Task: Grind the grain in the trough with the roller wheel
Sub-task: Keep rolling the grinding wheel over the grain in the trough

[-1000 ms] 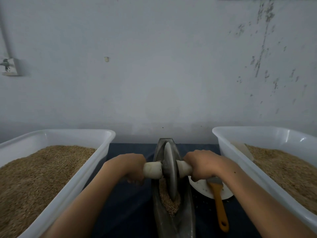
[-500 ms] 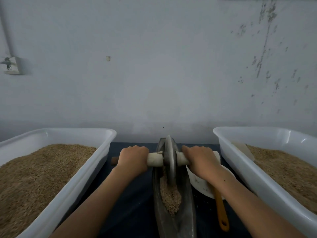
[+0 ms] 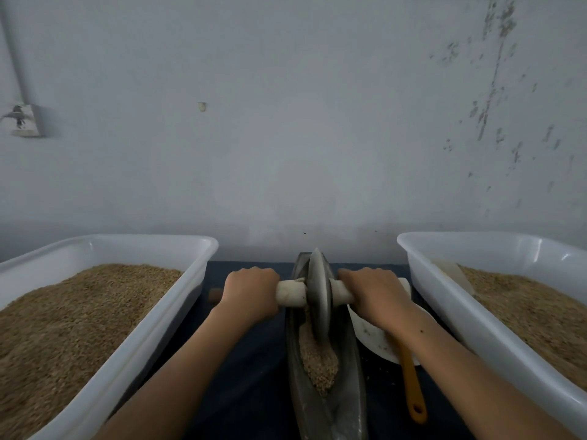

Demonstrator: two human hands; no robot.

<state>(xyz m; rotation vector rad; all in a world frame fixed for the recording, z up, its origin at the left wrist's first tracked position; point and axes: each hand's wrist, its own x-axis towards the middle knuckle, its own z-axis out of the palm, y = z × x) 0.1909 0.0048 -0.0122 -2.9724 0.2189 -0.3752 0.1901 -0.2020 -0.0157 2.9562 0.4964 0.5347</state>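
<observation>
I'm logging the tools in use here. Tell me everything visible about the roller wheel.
The roller wheel is a thin grey disc that looks like metal, standing upright on edge in the trough, its lower rim in the grain. A pale handle runs through its centre; the left hand and right hand grip it on either side.

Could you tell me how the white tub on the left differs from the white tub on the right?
The left tub stands beside the left hand, the right tub beside the right hand. The left tub holds only brown grain; the right tub's grain has a pale scoop-like piece lying in its near corner. The right tub also has a white plate close beside it. Both are white, rectangular and well filled.
</observation>
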